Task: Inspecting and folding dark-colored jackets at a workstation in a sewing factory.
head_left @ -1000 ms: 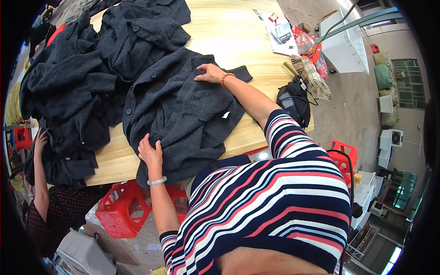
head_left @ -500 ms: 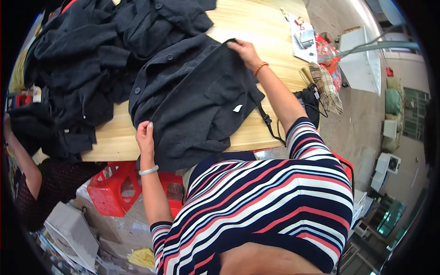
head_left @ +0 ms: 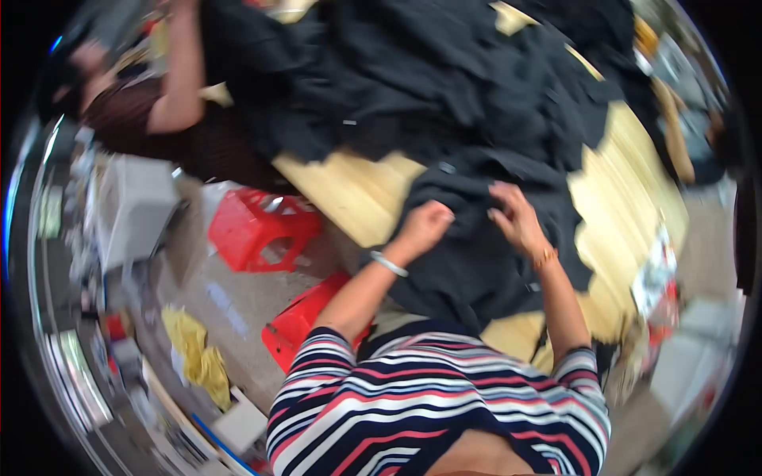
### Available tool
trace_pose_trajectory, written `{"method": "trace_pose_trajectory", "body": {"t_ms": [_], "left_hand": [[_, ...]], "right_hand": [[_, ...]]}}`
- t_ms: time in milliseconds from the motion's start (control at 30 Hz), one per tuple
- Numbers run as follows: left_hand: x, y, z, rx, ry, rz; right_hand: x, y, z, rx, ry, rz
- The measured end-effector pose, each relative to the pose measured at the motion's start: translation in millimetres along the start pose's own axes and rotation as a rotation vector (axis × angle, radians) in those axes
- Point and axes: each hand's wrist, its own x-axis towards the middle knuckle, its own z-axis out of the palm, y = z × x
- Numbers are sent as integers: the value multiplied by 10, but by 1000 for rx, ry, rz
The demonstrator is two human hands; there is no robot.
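A dark knit cardigan (head_left: 468, 266) lies bunched in front of me, over the near edge of the wooden table (head_left: 357, 194). My left hand (head_left: 426, 226) is on its left side with the fingers curled closed on the cloth. To the right, my right hand (head_left: 520, 220) is over the same cardigan, thumb and fingers apart. Motion blurs the picture, and the cardigan's buttons cannot be made out. Just beyond it, a large heap of dark garments (head_left: 444, 79) covers much of the table.
A person (head_left: 151, 107) works at the left, arm reaching to the heap; another person's arm (head_left: 673, 131) shows at the far right. Red stools (head_left: 258, 230) stand at left below the table. Yellow cloth (head_left: 197, 353) lies on the floor. A white box-like unit (head_left: 135, 206) stands farther left.
My view has swung left. The cardigan, stretched between both hands before, is now bunched on the table. My hands have come closer together, and the right has released its edge.
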Motion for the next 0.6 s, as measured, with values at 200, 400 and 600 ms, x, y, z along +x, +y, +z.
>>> {"method": "trace_pose_trajectory", "body": {"t_ms": [200, 400, 600], "left_hand": [[-68, 213, -127, 44, -57, -94], [-58, 189, -96, 76, -209, -178], [-44, -103, 33, 106, -335, -117]], "right_hand": [[314, 8, 528, -13, -298, -85], [307, -108, 361, 72, -435, 84], [203, -42, 443, -100, -414, -90]]}}
